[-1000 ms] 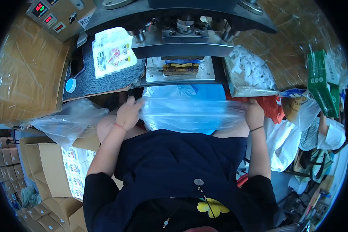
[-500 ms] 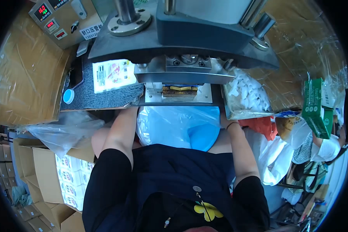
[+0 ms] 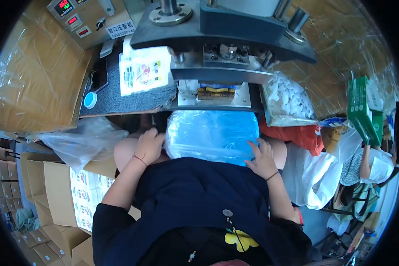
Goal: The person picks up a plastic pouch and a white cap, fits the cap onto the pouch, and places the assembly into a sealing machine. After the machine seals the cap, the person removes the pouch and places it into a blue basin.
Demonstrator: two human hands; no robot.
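Observation:
A blue tub rests on the lap, with a clear plastic bag spread over it and covering its rim. Beside the bag's left edge is my left hand, its fingers loosely bent and apart, with nothing visible in them. My right hand is at the tub's right edge, fingers spread and fingertips against the bag. What lies inside the tub cannot be made out. Just beyond it stands a press machine with a metal jaw bar above a base plate.
White pouches and a blue-topped cap lie on a grey mat. White plastic pieces fill a box at right. A green box stands farther right. Packed cartons sit lower left. Another person is at far right.
Both hands have come back from beyond the tub's far edge to its near sides. The plastic bag now covers the right part of the blue tub that was bare. The view has shifted slightly.

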